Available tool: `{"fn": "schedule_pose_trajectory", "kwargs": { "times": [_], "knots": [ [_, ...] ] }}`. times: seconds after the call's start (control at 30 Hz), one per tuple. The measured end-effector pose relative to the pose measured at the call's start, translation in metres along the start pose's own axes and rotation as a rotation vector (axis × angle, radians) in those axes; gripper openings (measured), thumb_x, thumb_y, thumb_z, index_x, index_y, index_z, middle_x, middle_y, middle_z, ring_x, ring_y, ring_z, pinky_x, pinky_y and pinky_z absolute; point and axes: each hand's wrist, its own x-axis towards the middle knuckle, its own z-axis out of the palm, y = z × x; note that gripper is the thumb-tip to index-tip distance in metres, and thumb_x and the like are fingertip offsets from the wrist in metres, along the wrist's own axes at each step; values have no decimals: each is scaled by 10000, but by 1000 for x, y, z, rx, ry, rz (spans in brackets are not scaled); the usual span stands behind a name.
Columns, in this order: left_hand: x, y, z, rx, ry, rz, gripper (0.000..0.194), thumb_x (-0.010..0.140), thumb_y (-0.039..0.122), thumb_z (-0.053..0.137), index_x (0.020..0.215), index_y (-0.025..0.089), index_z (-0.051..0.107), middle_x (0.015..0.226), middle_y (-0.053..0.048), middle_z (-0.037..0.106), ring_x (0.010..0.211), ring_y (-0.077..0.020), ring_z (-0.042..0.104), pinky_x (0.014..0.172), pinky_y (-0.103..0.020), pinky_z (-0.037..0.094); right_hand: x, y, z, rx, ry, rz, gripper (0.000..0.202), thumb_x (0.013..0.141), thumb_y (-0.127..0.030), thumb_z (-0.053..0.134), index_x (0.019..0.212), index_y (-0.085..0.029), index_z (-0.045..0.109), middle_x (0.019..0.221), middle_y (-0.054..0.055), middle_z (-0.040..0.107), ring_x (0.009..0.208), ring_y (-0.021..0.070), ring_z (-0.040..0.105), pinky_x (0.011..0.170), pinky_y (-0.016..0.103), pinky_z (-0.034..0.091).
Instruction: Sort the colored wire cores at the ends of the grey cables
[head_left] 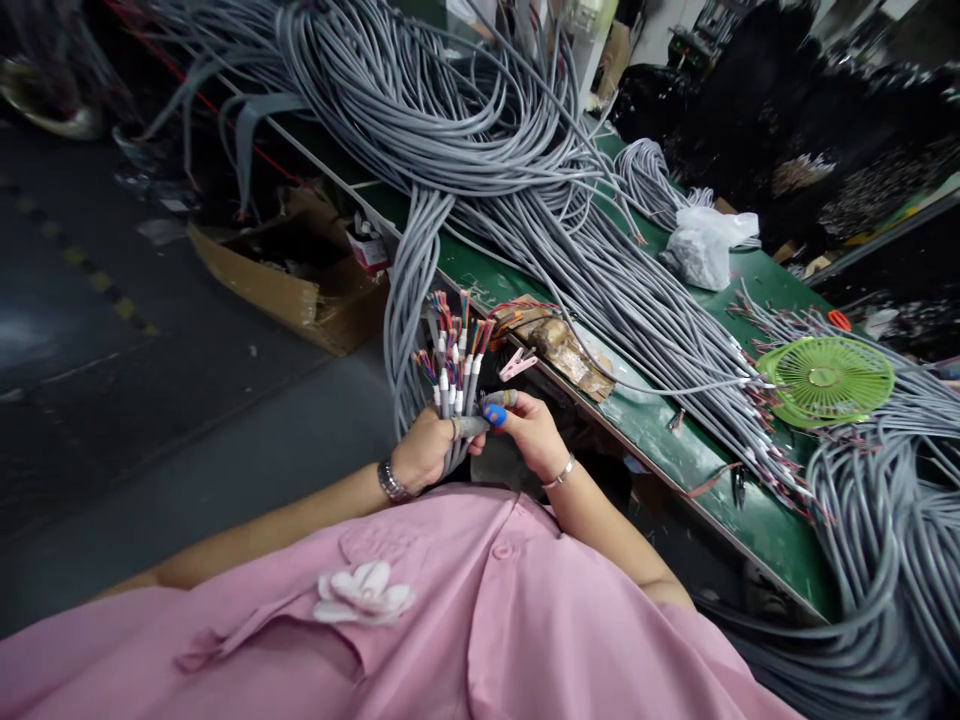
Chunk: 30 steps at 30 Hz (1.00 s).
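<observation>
My left hand (427, 450) is wrapped round a bundle of grey cables (469, 395) in front of my chest. White bands ring the cable ends, and thin coloured wires (454, 325) fan out at the top. Close beside the bundle on its right, my right hand (538, 438) is closed in a pinch of thumb and index finger. Its thumb wears a blue cover (495, 414), and grey wrapping covers the index finger. Whatever lies between those fingertips is too small to make out. A pink clip (517, 364) is just above my right hand, at the table edge.
A long pile of grey cables (450, 140) covers much of the green table (780, 540). On it are a taped brown object (570, 350), a green fan (821, 380) and a white plastic bag (705, 245). A cardboard box (322, 310) stands on the floor at left.
</observation>
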Motion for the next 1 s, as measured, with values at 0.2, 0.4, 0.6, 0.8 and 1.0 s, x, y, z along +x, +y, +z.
{"fn": "schedule_pose_trajectory", "kwargs": {
  "times": [0.2,0.4,0.6,0.8,1.0],
  "knots": [
    [2,3,6,-96,52,42,81,600,174,668,565,103,649,500,-48,599,451,-130,545,457,-235,450,0,4,-7,8,-1,4,279,676,-317,792,892,-164,703,761,1,673,629,95,564,584,211,436],
    [5,4,6,-91,65,58,122,619,194,706,566,107,638,492,-31,583,444,-113,523,452,-231,434,3,12,-15,30,28,35,314,678,-364,788,905,-168,696,815,10,675,642,87,558,593,204,452],
    [8,14,8,-158,66,-36,159,575,224,742,603,102,642,503,-25,587,439,-103,517,445,-225,434,26,18,-31,306,153,128,507,784,-642,574,906,-157,657,801,28,654,620,92,555,581,221,490],
    [15,21,18,-170,19,-85,175,560,208,752,570,105,611,489,-13,571,428,-85,497,437,-210,421,43,9,-24,388,94,59,445,780,-596,624,899,-169,652,795,13,649,637,95,554,606,222,484],
    [20,20,22,-175,14,-87,171,567,203,753,622,105,625,495,-9,581,430,-86,503,436,-204,426,47,7,-15,480,128,33,384,808,-551,622,894,-180,662,752,5,638,691,116,567,664,239,477]
  ]
}}
